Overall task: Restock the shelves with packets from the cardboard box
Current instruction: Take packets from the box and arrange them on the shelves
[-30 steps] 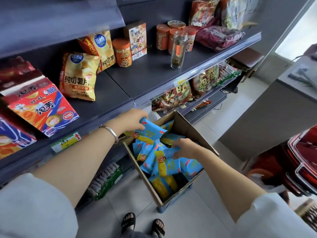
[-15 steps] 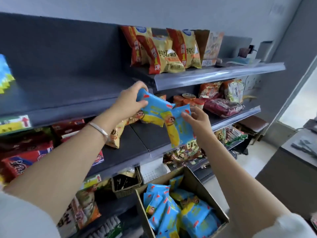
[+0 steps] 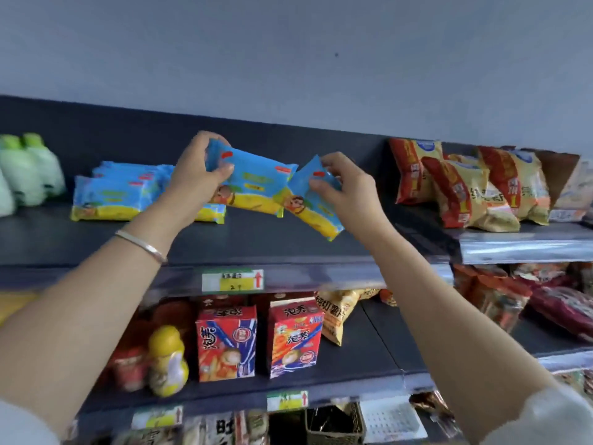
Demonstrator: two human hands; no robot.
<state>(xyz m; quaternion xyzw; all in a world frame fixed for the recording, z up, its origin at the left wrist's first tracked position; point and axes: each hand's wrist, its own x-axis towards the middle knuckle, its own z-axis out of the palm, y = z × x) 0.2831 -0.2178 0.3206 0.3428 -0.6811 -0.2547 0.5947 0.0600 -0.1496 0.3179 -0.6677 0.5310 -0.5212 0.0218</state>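
- Over the top shelf (image 3: 288,242), at centre, both hands are raised, and each holds one blue-and-yellow packet.
- Left hand (image 3: 199,175): fingers and thumb are curled round the left end of the left packet (image 3: 256,184), which is held lengthwise and tilts down to the right.
- Right hand (image 3: 348,191): fingertips pinch the upper part of the right packet (image 3: 316,210), which tilts steeply. Its corner meets the left packet's right end, but whether they overlap cannot be told.
- It cannot be told whether either packet touches the shelf.
- Stack (image 3: 118,194) of like packets lies on the same shelf, left of and behind the left hand.
- Green bottles (image 3: 29,171) stand at far left, and chip bags (image 3: 471,191) stand at right.
- Bracelet (image 3: 141,244) is on the left wrist.
- Tag (image 3: 232,280) is fixed to the top shelf's near edge.
- Lower shelf: two red cartons (image 3: 226,343) stand side by side, with a yellow bottle (image 3: 167,361) to their left.
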